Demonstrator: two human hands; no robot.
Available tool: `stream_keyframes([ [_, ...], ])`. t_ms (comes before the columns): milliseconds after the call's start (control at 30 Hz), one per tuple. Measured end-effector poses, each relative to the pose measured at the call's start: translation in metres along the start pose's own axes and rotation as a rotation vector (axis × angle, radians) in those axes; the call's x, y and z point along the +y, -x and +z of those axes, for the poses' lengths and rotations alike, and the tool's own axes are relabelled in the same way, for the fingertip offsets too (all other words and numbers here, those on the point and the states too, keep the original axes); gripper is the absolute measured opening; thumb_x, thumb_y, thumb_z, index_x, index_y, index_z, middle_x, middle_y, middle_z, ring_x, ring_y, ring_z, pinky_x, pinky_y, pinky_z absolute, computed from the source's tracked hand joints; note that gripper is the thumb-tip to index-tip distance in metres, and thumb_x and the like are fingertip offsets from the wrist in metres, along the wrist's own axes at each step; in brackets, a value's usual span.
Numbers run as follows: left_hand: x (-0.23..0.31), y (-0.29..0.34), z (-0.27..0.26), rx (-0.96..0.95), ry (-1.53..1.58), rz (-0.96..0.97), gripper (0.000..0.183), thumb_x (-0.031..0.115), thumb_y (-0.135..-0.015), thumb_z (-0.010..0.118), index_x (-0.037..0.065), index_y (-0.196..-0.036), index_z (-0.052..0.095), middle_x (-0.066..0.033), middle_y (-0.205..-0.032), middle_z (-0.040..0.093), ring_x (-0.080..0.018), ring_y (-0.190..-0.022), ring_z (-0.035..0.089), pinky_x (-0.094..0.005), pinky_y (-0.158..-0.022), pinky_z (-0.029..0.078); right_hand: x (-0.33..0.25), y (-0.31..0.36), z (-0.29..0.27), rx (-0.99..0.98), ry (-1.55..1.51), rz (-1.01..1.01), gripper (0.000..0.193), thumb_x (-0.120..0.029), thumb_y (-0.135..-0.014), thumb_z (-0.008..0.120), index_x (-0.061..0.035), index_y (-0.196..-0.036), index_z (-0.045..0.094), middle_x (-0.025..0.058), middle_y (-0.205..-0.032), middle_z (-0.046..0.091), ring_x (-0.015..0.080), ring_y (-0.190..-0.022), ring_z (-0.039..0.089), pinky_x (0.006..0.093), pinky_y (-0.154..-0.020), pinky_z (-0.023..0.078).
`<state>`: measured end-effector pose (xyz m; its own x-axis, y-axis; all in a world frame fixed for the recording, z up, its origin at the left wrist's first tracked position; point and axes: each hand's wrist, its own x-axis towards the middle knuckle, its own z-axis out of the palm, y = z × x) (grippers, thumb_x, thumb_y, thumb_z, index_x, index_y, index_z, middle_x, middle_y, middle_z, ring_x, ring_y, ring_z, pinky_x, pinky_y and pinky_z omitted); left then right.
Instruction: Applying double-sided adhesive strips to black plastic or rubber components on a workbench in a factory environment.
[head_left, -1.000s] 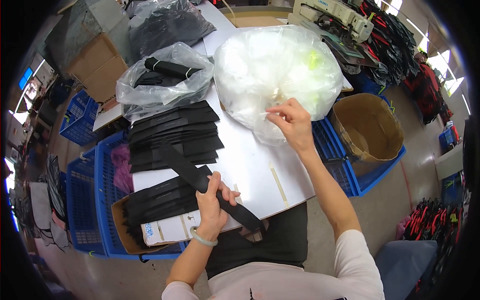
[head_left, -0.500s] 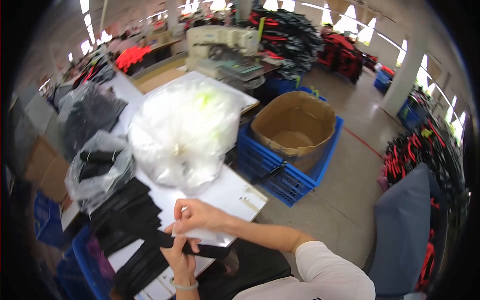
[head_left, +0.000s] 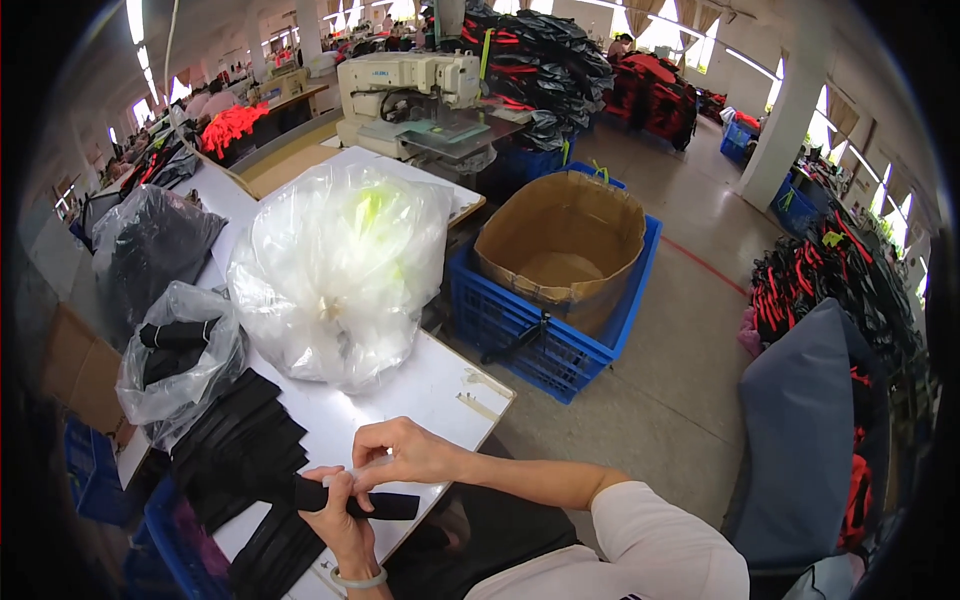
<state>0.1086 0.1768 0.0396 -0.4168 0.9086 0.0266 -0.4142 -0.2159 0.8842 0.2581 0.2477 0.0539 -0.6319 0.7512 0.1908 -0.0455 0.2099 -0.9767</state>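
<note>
My left hand (head_left: 342, 515), with a pale bangle on its wrist, is closed around a black fabric strip (head_left: 392, 505) whose end points right. Just above it, my right hand (head_left: 408, 455) is closed in a pinch against a small whitish piece (head_left: 355, 479) at the left fingers. What that piece is cannot be made out. Left of my hands, overlapping black fabric pieces (head_left: 235, 440) lie fanned out on the white table (head_left: 455, 385). A second group of black strips (head_left: 275, 552) lies nearer to me.
A big clear plastic bag (head_left: 335, 270) stands on the table beyond my hands. Left of it is a smaller open bag (head_left: 185, 375) with black rolls. A blue crate (head_left: 560, 370) with a brown liner stands right of the table. Behind is a sewing machine (head_left: 405, 95).
My right hand has moved slightly lower and closer to the left hand, and the left has shifted a little down. The view has tilted and sharpened.
</note>
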Motion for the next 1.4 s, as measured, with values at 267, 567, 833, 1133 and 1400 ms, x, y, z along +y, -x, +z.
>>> stream_keyframes([
  [267,0.004,-0.037,-0.006,0.101,0.716,-0.437,0.044,0.054,-0.089,0.063,0.016,-0.071,0.048,0.0024,-0.065,0.041,-0.0112,-0.046,0.036,-0.0314,-0.056,0.043,-0.019,0.019,-0.021,0.079,-0.051,0.083,0.014,-0.01,-0.074,0.081,-0.0023,-0.079,0.07,0.0002,-0.076,0.067,0.0056,-0.066,0.055,0.0216,-0.061,0.043],
  [567,0.011,-0.026,-0.009,0.263,0.637,-0.409,0.048,0.056,-0.085,0.067,0.016,-0.071,0.047,-0.0007,-0.062,0.046,-0.012,-0.042,0.039,-0.0325,-0.054,0.047,-0.016,0.013,0.018,0.086,0.436,-0.211,0.019,-0.007,-0.07,0.081,-0.0014,-0.074,0.063,0.0056,-0.065,0.056,0.0152,-0.058,0.051,0.0281,-0.052,0.039],
  [833,0.006,-0.017,-0.004,0.217,0.635,-0.302,0.045,0.052,-0.091,0.062,0.015,-0.071,0.046,-0.001,-0.064,0.047,-0.0129,-0.046,0.044,-0.0333,-0.057,0.049,-0.015,0.018,0.038,0.152,0.68,-0.241,0.023,-0.008,-0.069,0.078,-0.0032,-0.072,0.056,0.0073,-0.067,0.055,0.0216,-0.058,0.053,0.0327,-0.051,0.042],
  [1133,0.005,-0.024,-0.016,0.223,0.789,-0.332,0.045,0.053,-0.091,0.061,0.016,-0.071,0.047,-0.0012,-0.065,0.05,-0.0126,-0.046,0.042,-0.0331,-0.058,0.047,-0.032,0.031,0.02,0.053,0.56,-0.141,0.022,-0.003,-0.072,0.077,-0.0006,-0.081,0.058,0.0105,-0.085,0.059,0.0249,-0.064,0.059,0.0333,-0.056,0.048],
  [1400,0.006,-0.021,-0.006,0.254,0.773,-0.347,0.046,0.055,-0.09,0.062,0.016,-0.07,0.047,-0.0004,-0.065,0.047,-0.0125,-0.045,0.04,-0.0323,-0.057,0.046,-0.017,0.02,0.032,0.109,0.413,-0.285,0.013,0.002,-0.075,0.075,0.0023,-0.083,0.065,0.0097,-0.089,0.062,0.0192,-0.069,0.063,0.0303,-0.056,0.049],
])
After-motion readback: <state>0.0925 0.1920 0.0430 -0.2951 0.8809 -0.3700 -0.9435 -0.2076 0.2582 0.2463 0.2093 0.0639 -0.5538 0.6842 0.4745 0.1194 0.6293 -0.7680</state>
